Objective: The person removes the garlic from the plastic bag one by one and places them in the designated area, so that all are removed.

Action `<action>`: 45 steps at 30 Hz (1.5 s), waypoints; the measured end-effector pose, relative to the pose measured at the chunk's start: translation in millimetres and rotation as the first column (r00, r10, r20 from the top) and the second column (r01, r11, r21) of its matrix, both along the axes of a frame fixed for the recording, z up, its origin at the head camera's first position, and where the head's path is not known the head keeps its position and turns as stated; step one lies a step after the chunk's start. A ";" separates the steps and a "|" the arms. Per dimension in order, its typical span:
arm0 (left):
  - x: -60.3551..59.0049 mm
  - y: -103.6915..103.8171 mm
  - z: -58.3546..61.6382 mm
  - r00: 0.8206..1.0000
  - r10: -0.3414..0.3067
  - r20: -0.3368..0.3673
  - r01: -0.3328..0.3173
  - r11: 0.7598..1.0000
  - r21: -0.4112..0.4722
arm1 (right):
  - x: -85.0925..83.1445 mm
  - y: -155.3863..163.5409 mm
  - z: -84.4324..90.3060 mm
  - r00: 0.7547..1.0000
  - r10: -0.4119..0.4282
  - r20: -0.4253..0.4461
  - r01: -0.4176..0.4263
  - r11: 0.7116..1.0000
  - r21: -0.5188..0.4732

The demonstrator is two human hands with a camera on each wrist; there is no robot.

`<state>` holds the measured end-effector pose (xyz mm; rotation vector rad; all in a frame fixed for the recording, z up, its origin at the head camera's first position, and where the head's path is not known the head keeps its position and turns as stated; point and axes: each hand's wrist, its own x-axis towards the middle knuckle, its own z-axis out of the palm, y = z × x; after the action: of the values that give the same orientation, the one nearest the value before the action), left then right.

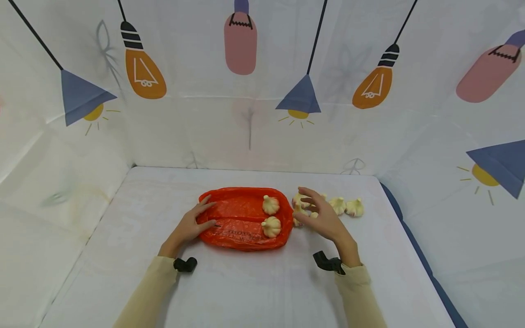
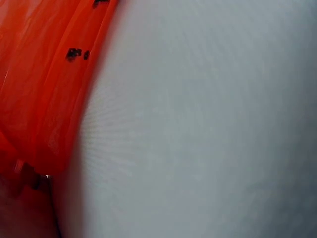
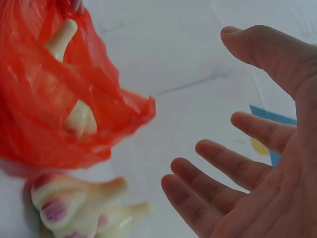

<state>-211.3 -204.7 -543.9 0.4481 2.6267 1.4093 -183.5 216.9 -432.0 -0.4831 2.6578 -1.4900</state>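
Observation:
A crinkled red plastic bag point(image 1: 234, 239) lies spread on the table with its mouth facing up. Inside its right half sit two garlic bulbs, one point(image 1: 270, 205) behind the other point(image 1: 271, 227). My left hand point(image 1: 191, 223) rests on the bag's left edge, thumb and fingers spread over the rim. Just past the right edge, my right hand point(image 1: 324, 218) hovers empty over a group of garlic bulbs and partly hides them. The right wrist view shows its fingers point(image 3: 237, 166) spread apart, with a purple-marked garlic bulb point(image 3: 69, 203) below the bag.
More garlic bulbs point(image 1: 354, 207) lie to the right of my right hand on the white table point(image 1: 246, 291). A white sheet point(image 1: 197, 123) printed with lamps and bulbs hangs behind and at both sides. Dark blue cloth point(image 1: 414, 246) runs along the right table edge.

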 end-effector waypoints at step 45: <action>0.5 -0.4 -0.6 0.999 -0.018 -0.039 0.018 1.000 -0.004 | -18.0 -47.5 -29.3 0.964 0.213 0.159 -0.237 0.960 0.151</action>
<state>-210.7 -205.0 -544.4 0.5028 2.6488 1.4043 -201.4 169.4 -461.3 -0.6181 2.4937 -1.1783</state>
